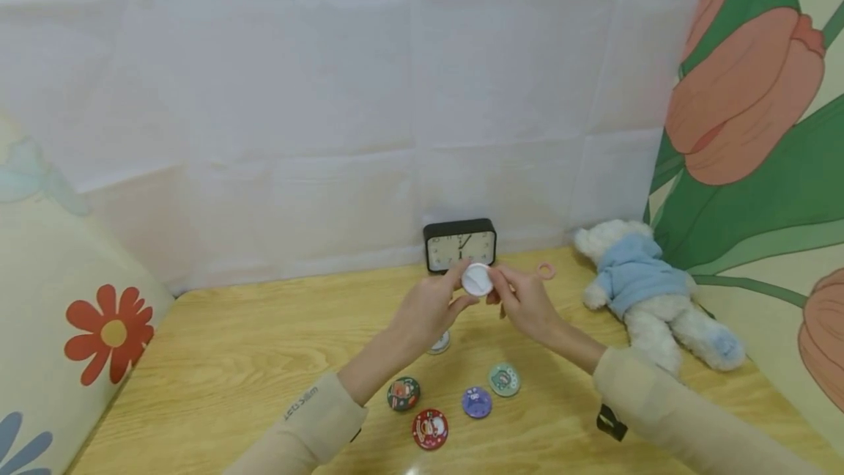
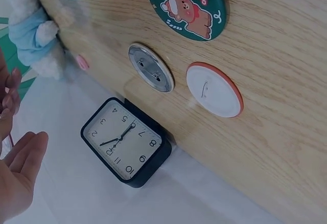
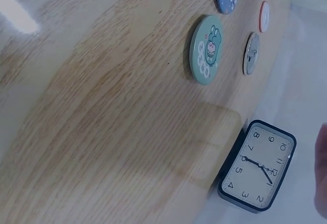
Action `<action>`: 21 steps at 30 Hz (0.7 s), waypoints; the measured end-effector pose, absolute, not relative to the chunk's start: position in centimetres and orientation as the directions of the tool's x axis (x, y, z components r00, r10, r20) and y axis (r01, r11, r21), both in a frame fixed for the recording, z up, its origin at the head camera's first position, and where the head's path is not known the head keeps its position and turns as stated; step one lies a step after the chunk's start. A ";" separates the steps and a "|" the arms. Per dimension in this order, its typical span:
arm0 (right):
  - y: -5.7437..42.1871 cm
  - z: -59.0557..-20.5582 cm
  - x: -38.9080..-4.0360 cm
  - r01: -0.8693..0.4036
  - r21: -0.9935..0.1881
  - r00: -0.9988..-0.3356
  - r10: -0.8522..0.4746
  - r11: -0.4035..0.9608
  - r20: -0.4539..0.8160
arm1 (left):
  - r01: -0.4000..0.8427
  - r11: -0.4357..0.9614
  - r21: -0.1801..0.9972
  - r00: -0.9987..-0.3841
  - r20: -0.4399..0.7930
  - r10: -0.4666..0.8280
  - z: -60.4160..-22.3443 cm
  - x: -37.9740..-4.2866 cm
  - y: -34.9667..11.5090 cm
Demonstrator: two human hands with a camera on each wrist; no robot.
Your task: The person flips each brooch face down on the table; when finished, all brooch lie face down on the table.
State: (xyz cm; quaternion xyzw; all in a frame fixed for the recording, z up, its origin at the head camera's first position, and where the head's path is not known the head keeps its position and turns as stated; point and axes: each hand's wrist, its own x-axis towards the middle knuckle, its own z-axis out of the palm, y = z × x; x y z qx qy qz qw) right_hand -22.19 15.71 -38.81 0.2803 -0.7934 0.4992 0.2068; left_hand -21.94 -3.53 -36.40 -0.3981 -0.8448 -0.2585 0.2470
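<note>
Here we are above the wood-grain table (image 1: 277, 358), and both hands are on the shallow white disc (image 1: 477, 280): the left hand (image 1: 431, 304) pinches its left side between thumb and fingers, the right hand (image 1: 530, 304) has its other edge pinched. The disc's raised rim circles a pale inside crossed by a faint line; what that is, I can't tell. Behind stands the black clock (image 1: 460, 246). Down on the table lie a silver-backed badge (image 2: 151, 67), pin fittings up, just beside a red-edged white round (image 2: 214, 90). Nearer the person, four badges face up: dark green (image 1: 404, 394), red (image 1: 430, 429), purple (image 1: 477, 402) and mint (image 1: 504, 380).
</note>
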 end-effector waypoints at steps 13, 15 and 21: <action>16.7 -38.8 -22.4 -0.640 -0.686 -0.767 -0.346 0.346 0.540 | 0.800 0.571 0.186 -0.557 0.585 0.590 -36.8 -21.9 -4.2; 16.9 -38.6 -22.3 -0.654 -0.668 -0.754 -0.379 0.355 0.537 | 0.796 0.578 0.182 -0.563 0.575 0.594 -36.7 -22.0 -4.2; 17.5 -38.2 -22.4 -0.763 -0.528 -0.643 -0.525 0.373 0.558 | 0.762 0.611 0.213 -0.618 0.521 0.589 -36.5 -22.0 -4.2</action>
